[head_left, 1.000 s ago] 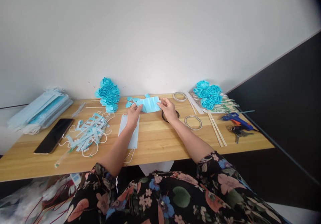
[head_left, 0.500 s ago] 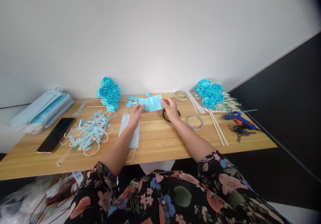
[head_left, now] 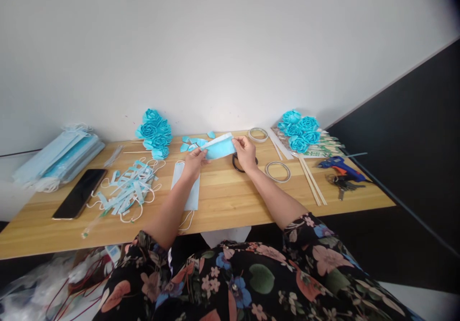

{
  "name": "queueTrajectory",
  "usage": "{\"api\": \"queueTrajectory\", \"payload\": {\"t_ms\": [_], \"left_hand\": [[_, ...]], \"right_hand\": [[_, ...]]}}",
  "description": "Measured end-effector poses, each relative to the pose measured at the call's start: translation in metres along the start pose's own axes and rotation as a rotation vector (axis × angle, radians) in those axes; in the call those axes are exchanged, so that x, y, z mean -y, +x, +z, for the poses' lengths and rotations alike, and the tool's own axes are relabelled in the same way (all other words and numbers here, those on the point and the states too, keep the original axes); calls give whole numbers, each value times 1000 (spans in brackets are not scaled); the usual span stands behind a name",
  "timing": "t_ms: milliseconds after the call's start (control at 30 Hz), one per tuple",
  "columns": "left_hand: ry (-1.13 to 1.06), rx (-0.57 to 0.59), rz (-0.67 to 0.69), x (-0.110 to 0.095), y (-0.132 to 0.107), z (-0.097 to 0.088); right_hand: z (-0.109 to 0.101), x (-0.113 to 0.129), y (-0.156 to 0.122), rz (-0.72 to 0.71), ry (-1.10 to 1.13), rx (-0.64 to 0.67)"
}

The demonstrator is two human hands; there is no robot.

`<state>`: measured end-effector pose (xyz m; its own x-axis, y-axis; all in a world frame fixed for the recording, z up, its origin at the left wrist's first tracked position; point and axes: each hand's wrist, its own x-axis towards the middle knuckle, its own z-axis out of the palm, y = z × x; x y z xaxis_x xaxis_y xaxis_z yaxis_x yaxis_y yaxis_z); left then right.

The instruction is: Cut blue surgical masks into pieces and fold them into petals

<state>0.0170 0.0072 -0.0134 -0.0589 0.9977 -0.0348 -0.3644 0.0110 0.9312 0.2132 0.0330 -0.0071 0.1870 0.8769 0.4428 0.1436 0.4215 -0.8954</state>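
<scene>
Both my hands hold a light blue piece of face mask fabric (head_left: 220,147) above the back of the wooden table (head_left: 230,206). My left hand (head_left: 194,162) pinches its left end and my right hand (head_left: 246,152) pinches its right end; the piece is tilted, its white edge up. Under my left wrist a whole blue face mask (head_left: 187,187) lies flat on the table. A black ring of tape (head_left: 237,166) lies just below my right hand. Small blue cut pieces (head_left: 192,142) lie behind the fabric.
Left: a stack of masks (head_left: 57,157), a black phone (head_left: 79,192), a heap of cut strips and ear loops (head_left: 125,190). Blue fabric roses (head_left: 154,131) stand by the wall; more roses (head_left: 298,130) lie right, with tape rolls (head_left: 277,171), wooden sticks (head_left: 312,181), a glue gun (head_left: 338,165) and keys (head_left: 342,184).
The blue fabric piece has been turned from lying broad and flat between my hands to a tilted, narrower shape with its white edge up. Both hands stayed in place.
</scene>
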Motion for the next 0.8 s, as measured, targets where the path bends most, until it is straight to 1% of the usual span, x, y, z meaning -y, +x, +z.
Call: {"api": "queueTrajectory", "payload": {"t_ms": [100,200,300,533,800], "left_hand": [[-27,3,-24,1,1,-2],[-22,8,-20,2,2,-2],[-2,6,-2,3,2,-2],[56,-31,43,4,3,-2],[21,15,64,2,1,0]], "right_hand": [[1,-2,0,-5,-5,2],[1,-7,1,19,56,16],[0,-11,2,39,60,27],[0,-14,3,69,34,9],[2,-15,4,62,37,1]]}}
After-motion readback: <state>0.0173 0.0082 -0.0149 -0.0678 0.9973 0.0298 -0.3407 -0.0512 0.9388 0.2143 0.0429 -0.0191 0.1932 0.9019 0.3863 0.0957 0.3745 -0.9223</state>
